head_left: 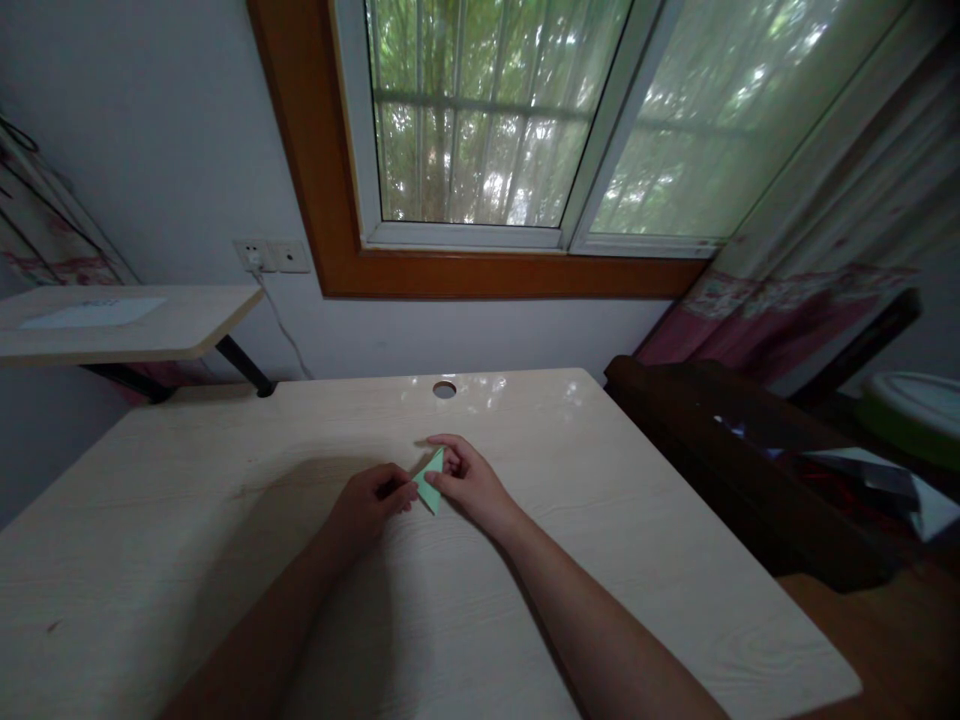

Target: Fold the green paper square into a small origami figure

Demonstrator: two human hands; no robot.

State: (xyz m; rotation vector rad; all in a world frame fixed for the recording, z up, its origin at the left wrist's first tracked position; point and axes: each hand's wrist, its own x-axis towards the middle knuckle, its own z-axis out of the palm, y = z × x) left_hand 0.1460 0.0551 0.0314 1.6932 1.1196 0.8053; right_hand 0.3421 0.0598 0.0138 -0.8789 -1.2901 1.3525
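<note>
A small piece of folded light green paper (430, 487), roughly triangular, is held between both hands above the middle of the pale desk (600, 520). My left hand (377, 497) pinches its left corner between thumb and fingers. On the other side, my right hand (469, 480) grips the paper's right edge, the thumb lying over its front face and the index finger stretched out past the top. The right hand's other fingers are partly hidden behind the paper.
A raised shelf (225, 308) on black legs stands at the desk's back left, bearing a white sheet (97, 313). Near the back edge is a round cable hole (444, 390). Dark wooden furniture (720, 470) adjoins the right side. A cord runs from the wall socket (255, 256).
</note>
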